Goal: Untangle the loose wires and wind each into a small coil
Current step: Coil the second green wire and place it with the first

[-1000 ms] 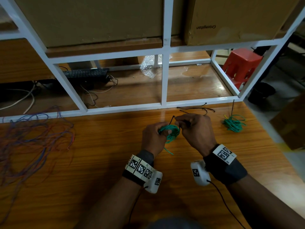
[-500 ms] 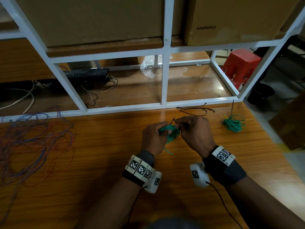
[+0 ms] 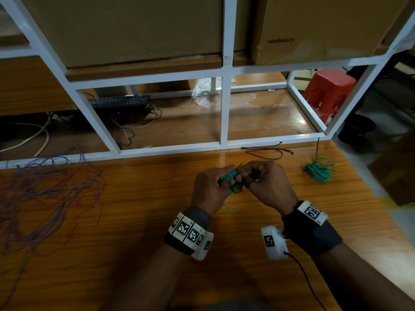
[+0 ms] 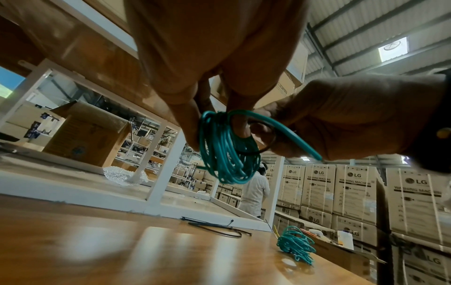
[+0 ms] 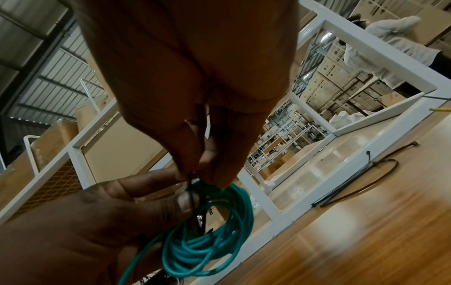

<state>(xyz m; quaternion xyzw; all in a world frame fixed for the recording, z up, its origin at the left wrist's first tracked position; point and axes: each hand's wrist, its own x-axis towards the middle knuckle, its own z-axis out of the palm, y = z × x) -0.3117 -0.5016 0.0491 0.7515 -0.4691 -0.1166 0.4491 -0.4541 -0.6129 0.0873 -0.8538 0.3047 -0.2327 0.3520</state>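
Note:
A small coil of green wire (image 3: 231,177) (image 4: 227,154) (image 5: 207,241) hangs just above the wooden table. My left hand (image 3: 210,187) grips it, with fingers through the loops. My right hand (image 3: 267,182) pinches a thin black cable tie (image 5: 192,192) (image 4: 268,142) that loops round the coil. One loose green end trails down toward my left wrist. A second green coil (image 3: 318,170) (image 4: 295,244) lies at the right of the table. A tangle of blue and red wires (image 3: 49,187) is spread over the left side.
Spare black cable ties (image 3: 267,151) (image 5: 361,183) lie by the white metal frame (image 3: 224,108) at the table's back edge. Behind the frame are a black keyboard (image 3: 119,102), cables and bubble wrap. A red stool (image 3: 327,93) stands off the table's right edge.
My two hands have drawn closer together over the coil, and my fingers cover more of it. The black tie's free end sticks up less.

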